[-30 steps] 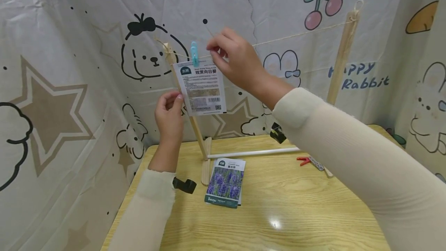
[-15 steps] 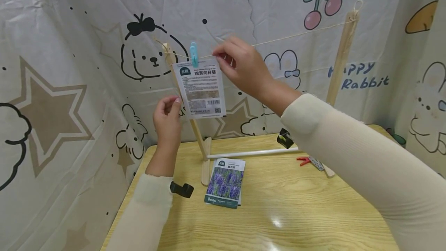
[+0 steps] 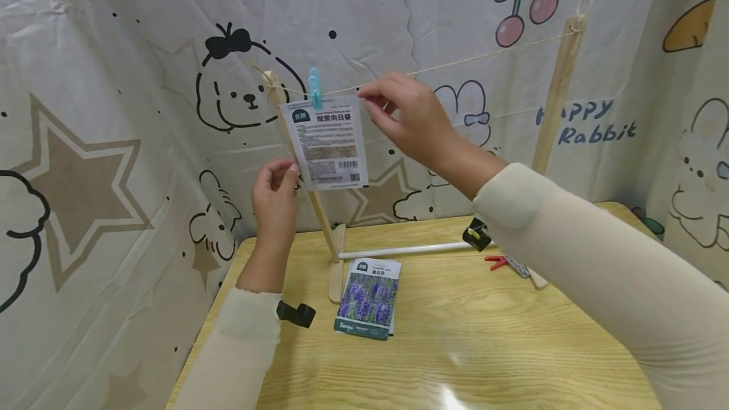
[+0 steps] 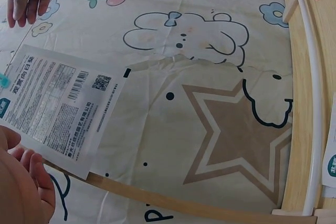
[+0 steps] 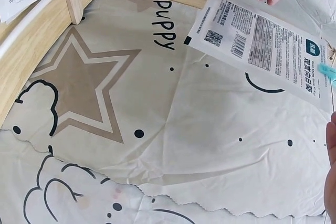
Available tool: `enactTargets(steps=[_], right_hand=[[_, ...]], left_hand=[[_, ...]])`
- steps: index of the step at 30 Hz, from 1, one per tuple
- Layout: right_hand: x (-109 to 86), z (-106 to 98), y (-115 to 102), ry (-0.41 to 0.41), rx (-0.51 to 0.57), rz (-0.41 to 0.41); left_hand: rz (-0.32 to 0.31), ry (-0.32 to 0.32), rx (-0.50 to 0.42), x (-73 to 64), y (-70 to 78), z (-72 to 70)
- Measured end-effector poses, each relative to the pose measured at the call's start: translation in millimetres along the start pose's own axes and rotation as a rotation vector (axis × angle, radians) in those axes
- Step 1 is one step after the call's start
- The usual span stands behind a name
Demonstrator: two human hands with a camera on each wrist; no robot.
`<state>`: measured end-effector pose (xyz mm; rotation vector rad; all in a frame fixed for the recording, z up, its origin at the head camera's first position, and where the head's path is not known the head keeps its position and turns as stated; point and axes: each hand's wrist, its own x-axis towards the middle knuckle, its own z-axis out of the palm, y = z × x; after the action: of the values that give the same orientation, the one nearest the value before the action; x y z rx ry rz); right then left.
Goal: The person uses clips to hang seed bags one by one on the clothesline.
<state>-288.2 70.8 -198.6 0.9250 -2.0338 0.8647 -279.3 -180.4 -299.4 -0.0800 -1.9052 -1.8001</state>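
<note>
— Where's the packet?
— The flat white seed packet with dark printed text (image 3: 332,147) hangs near the left end of a thin tan string (image 3: 490,53), held at its top edge by a light-blue plastic clothespin (image 3: 314,87).
— And the fingers?
— The left hand (image 3: 274,201) is by the packet's left edge, fingers bent toward the thumb; I cannot tell whether they pinch it. The right hand (image 3: 412,112) has thumb and index tips close together at the string, just beside the packet's upper right corner. Whether they grip anything, I can't tell.
— Which step is this?
— I'd judge it steadying the packet, the pegging itself done. A next move would call for a gentle touch, so the string doesn't sway.
— Now count.
— One packet hung, one blue clothespin, one string, two upright wooden posts (image 3: 557,97), one white rod (image 3: 410,250) low between them. On the yellow wood-grain table (image 3: 455,334): a purple-flower seed packet (image 3: 367,299), apparently at least one more beneath, and one red peg (image 3: 497,262) beside a grey piece, possibly another peg.
</note>
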Motion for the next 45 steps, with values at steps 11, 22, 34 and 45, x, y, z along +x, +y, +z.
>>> enactTargets(steps=[11,22,34,45], right_hand=[[-16.3,-3,9,-0.018,0.003,0.036],[-29.8,-5,17,-0.013,0.036,0.097],[-42.6,-8,24,-0.029,0.050,0.125],[-53.6,-12,29,-0.027,0.044,0.155]], left_hand=[[-0.037,-0.014,0.015,-6.7,1.0,2.7],[-0.043,-0.030,0.024,-10.7,0.2,4.0],[-0.052,-0.086,0.032,-17.0,-4.3,3.0],[-0.064,-0.109,0.056,-19.5,-7.4,6.7]])
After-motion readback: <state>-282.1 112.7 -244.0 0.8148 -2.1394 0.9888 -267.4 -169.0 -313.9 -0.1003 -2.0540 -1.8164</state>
